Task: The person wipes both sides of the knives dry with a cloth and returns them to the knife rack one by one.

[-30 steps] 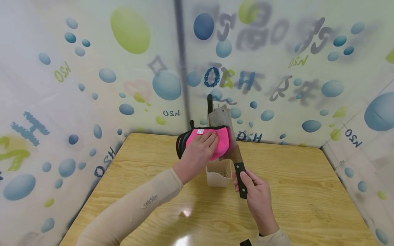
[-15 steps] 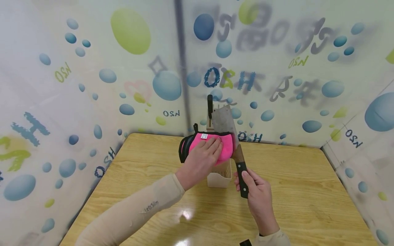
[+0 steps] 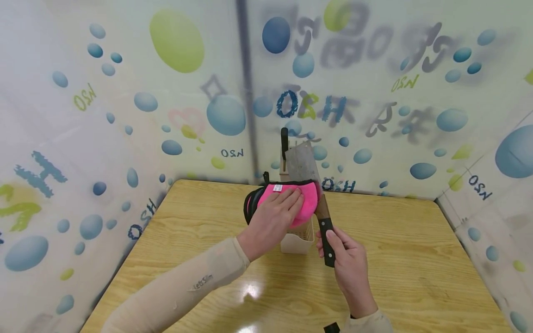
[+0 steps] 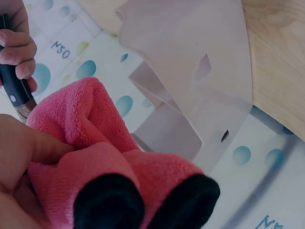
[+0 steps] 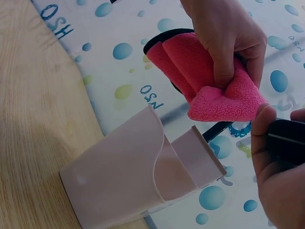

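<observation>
While the right hand grips a cleaver, the left hand holds pink cloth to it

In the head view, the cleaver is held up at a tilt, blade uppermost, near a beige holder. Its broad metal blade looks stiff and probably top-heavy; the black handle, where the right fingers curl, seems the safest hold.

In the left wrist view, the left hand pinches the cloth, which looks plush, soft and light (thin protection, perhaps, against a sharp edge).

In the right wrist view, the cloth bunches between left thumb and fingers; the smooth handle might slip if damp.
</observation>
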Action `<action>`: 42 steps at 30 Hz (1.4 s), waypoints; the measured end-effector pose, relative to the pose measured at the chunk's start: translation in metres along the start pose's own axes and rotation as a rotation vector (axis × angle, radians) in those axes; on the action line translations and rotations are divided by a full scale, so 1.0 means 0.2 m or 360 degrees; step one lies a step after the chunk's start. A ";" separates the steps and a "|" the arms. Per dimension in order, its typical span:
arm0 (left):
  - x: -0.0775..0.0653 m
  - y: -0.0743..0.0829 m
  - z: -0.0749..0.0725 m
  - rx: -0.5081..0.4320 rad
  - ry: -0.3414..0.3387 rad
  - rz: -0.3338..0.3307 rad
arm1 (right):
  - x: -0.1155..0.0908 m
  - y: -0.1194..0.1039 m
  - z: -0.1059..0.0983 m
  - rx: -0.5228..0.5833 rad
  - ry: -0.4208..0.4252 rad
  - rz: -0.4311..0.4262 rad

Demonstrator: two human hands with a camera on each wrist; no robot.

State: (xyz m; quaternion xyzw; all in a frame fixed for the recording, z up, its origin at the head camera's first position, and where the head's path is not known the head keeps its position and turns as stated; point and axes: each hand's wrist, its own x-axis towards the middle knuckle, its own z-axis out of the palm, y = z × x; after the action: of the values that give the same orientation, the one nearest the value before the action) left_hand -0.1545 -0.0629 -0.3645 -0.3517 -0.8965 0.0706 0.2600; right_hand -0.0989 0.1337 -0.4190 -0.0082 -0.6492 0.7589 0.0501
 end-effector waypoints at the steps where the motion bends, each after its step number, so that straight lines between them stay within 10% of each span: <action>1: 0.00 0.00 0.00 0.0004 0.0007 0.0006 | 0.00 0.00 0.00 -0.0008 -0.0002 0.0002; 23: -0.02 0.10 -0.06 0.0207 0.0111 0.0205 | 0.01 -0.02 0.02 -0.0094 -0.0024 0.0050; 42: 0.02 0.00 -0.06 0.0084 0.0123 0.0036 | 0.02 -0.01 0.03 -0.0341 -0.0214 -0.0300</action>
State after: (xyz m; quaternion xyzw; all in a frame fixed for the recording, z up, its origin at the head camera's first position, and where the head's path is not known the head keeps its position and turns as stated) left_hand -0.1513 -0.0603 -0.3530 -0.3573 -0.8796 0.0835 0.3027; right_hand -0.1023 0.1290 -0.4163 0.0984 -0.7263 0.6761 0.0762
